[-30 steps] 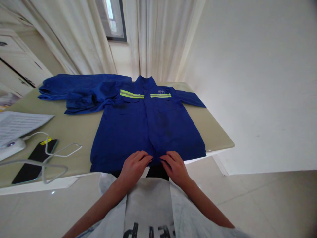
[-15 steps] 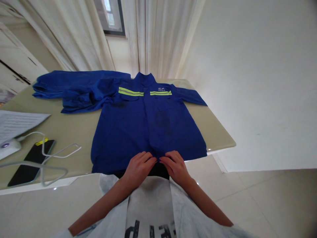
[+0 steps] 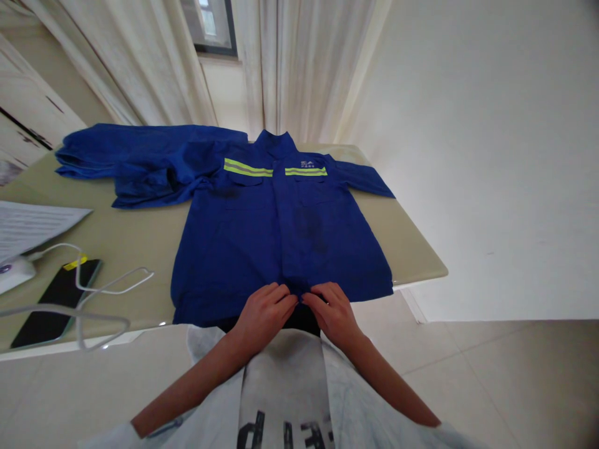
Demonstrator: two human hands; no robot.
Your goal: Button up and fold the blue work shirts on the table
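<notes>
A blue work jacket [image 3: 243, 243] lies front side up across the table, its collar pointing away from me. Yellow-green reflective strips cross its chest, and dark stains mark the front. At the middle of the bottom hem, my left hand [image 3: 266, 313] pinches the cloth from the left. Close beside it my right hand [image 3: 333, 312] pinches the same hem from the right, fingertips nearly meeting. The jacket's left-lying sleeve is bunched, and the other sleeve stretches out to the right. What the fingertips hold beneath the fabric edge is hidden.
Folded blue cloth [image 3: 140, 140] lies at the far left of the table [image 3: 135, 243]. A black phone [image 3: 56, 299], a white cable [image 3: 112, 291], a white device [image 3: 16, 274] and a printed sheet [image 3: 42, 223] are on the left. A white wall [image 3: 491, 156] stands to the right.
The view has shifted slightly. Both hands stay pinching the hem, and the jacket lies as before.
</notes>
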